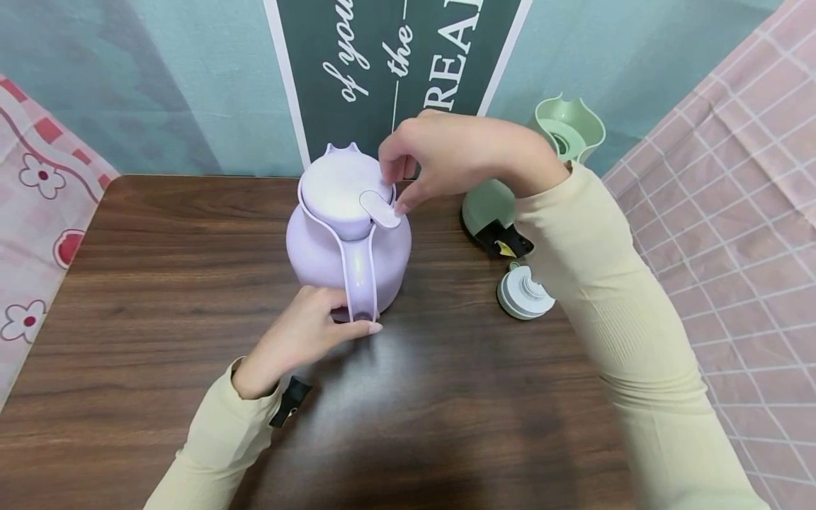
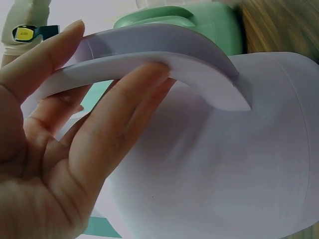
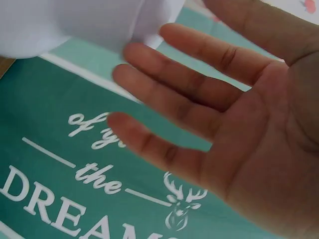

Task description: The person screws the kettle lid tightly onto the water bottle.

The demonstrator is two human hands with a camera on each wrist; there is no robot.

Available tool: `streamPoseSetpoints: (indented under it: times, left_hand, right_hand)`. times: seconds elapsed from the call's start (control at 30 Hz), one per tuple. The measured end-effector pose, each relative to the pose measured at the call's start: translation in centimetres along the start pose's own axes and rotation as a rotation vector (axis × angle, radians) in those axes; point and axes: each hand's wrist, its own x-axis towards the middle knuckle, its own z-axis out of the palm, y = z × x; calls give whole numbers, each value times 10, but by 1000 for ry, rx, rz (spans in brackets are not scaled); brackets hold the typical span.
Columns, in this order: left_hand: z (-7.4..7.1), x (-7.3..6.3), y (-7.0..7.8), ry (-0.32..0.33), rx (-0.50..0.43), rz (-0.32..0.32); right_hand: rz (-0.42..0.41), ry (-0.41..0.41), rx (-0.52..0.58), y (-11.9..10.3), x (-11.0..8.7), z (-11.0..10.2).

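Observation:
A lilac jug (image 1: pixel 392 265) with a spout at the far side stands upright near the table's back edge. Its round lid (image 1: pixel 334 184) sits in the mouth, with an oval thumb lever (image 1: pixel 380 210) above the handle (image 1: pixel 360 273). My left hand (image 1: pixel 302 329) grips the lower part of that handle; fingers (image 2: pixel 124 109) pass under its arch in the left wrist view. At the lid, my right hand (image 1: pixel 455 152) pinches its right edge, thumb by the lever's tip. The right wrist view shows long fingers (image 3: pixel 164 99) reaching to the pale jug top; the thumb is out of sight there.
A green jug (image 1: pixel 487 202) with a lidless mouth (image 1: pixel 589 127) stands to the right, partly behind my right forearm. A white round stopper (image 1: pixel 525 294) with stepped rings lies in front of it. Behind the table hangs a teal cloth (image 1: pixel 242 92) with lettering; a pink tiled cloth (image 1: pixel 733 212) borders the right.

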Motion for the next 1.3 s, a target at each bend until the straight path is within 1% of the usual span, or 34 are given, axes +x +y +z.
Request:
streamPoseSetpoints:
  times: [0.07,0.23,0.4,0.8,1.13,1.3]
  left_hand:
    - [0,0,0,2,2,4]
    - [0,1,0,8,-3,16]
    - [-1,1,1,13,1,19]
    - [-1,1,1,0,-12,16]
    - [0,0,2,-17,0,12]
    - [1,0,2,-25,2,8]
  right_hand:
    - [10,-2,0,4,1,-1]
    - [-1,-23,10,10,4,-2]
    - [18,-76,-11,12,9,-2]
    - [38,-112,-32,12,15,-4]
    - [62,-86,-1,12,18,-1]
    - [64,-71,-17,11,18,2]
